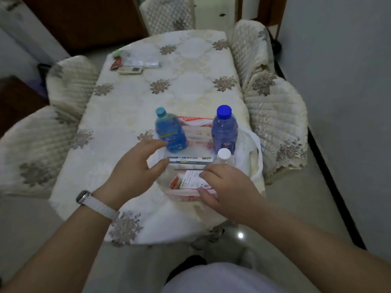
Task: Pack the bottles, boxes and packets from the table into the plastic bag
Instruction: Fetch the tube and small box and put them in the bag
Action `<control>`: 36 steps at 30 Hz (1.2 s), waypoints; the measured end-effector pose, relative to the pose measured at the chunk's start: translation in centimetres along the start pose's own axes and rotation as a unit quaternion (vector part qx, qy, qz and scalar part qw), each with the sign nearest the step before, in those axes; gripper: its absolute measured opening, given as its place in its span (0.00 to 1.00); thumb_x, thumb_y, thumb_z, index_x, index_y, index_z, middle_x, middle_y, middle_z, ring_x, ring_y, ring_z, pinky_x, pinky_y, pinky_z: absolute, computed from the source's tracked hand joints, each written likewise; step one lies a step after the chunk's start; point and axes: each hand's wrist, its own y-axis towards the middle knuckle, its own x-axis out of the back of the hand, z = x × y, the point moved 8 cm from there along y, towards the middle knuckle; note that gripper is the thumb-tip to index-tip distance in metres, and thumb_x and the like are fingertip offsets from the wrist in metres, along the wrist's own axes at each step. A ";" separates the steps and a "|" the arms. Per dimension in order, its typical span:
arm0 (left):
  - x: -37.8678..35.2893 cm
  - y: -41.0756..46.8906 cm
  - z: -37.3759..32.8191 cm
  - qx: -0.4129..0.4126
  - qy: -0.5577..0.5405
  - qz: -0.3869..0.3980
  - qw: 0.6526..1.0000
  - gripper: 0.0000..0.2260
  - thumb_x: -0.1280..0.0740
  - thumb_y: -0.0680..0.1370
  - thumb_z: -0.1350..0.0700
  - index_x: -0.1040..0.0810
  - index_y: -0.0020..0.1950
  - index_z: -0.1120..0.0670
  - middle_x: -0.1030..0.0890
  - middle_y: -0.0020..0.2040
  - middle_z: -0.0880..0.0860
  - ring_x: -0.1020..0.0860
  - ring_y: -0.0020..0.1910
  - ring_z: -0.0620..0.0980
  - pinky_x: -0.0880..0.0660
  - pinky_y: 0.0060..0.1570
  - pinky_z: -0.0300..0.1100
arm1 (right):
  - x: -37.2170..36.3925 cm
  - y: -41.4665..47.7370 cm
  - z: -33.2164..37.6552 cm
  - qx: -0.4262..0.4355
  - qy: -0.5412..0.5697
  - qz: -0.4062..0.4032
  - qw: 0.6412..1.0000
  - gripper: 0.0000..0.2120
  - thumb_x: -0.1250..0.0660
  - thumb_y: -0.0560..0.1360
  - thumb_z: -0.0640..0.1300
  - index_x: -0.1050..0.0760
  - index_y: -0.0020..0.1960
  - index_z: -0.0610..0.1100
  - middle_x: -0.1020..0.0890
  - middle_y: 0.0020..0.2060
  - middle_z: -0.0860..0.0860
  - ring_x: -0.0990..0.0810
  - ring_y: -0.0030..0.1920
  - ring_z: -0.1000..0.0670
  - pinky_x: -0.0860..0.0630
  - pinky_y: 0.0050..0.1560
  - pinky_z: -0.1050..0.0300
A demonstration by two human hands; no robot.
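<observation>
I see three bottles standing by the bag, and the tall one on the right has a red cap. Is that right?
Not quite. In the head view the tall bottle on the right has a blue cap, not red. The rest holds: three bottles stand by the plastic bag, the others being the blue bottle with the teal cap and the small white-capped bottle.

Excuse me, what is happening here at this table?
A person is working with both bare hands at the near end of a cloth-covered table. The right hand rests on a small white box, the open left hand reaches toward a long box. Three bottles stand around: a teal-capped one, a blue-capped one and a small white-capped one. A white plastic bag lies spread beneath them, so packing seems barely begun.
</observation>
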 end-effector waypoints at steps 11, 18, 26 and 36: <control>2.3 -11.8 5.1 0.061 0.104 -0.055 0.991 0.23 0.37 0.76 0.44 0.23 0.67 0.53 0.22 0.65 0.55 0.25 0.64 0.56 0.27 0.62 0.55 | -3.4 3.5 8.1 0.087 -0.007 0.045 0.995 0.19 0.39 0.76 0.54 0.21 0.56 0.42 0.19 0.53 0.45 0.22 0.52 0.41 0.23 0.50 0.47; 4.2 -17.6 12.6 0.073 0.076 -0.087 0.991 0.23 0.38 0.76 0.42 0.24 0.68 0.51 0.24 0.67 0.53 0.27 0.66 0.54 0.29 0.64 0.55 | -8.3 5.4 15.8 0.114 -0.068 0.074 0.988 0.20 0.39 0.77 0.55 0.22 0.59 0.41 0.20 0.55 0.44 0.22 0.53 0.40 0.24 0.51 0.46; 10.9 -26.0 25.4 0.087 0.117 -0.153 0.977 0.22 0.37 0.75 0.45 0.22 0.65 0.53 0.22 0.64 0.56 0.25 0.63 0.59 0.31 0.62 0.55 | -17.4 10.0 30.5 0.151 -0.114 0.130 0.973 0.21 0.41 0.77 0.57 0.23 0.61 0.43 0.20 0.57 0.46 0.23 0.56 0.42 0.26 0.53 0.47; 17.7 -30.5 37.5 0.169 0.144 -0.192 0.956 0.21 0.36 0.74 0.45 0.22 0.64 0.53 0.22 0.63 0.56 0.26 0.62 0.58 0.31 0.62 0.54 | -26.6 16.8 40.0 0.220 -0.104 0.168 0.955 0.21 0.42 0.78 0.58 0.24 0.61 0.44 0.20 0.57 0.46 0.23 0.57 0.41 0.26 0.55 0.47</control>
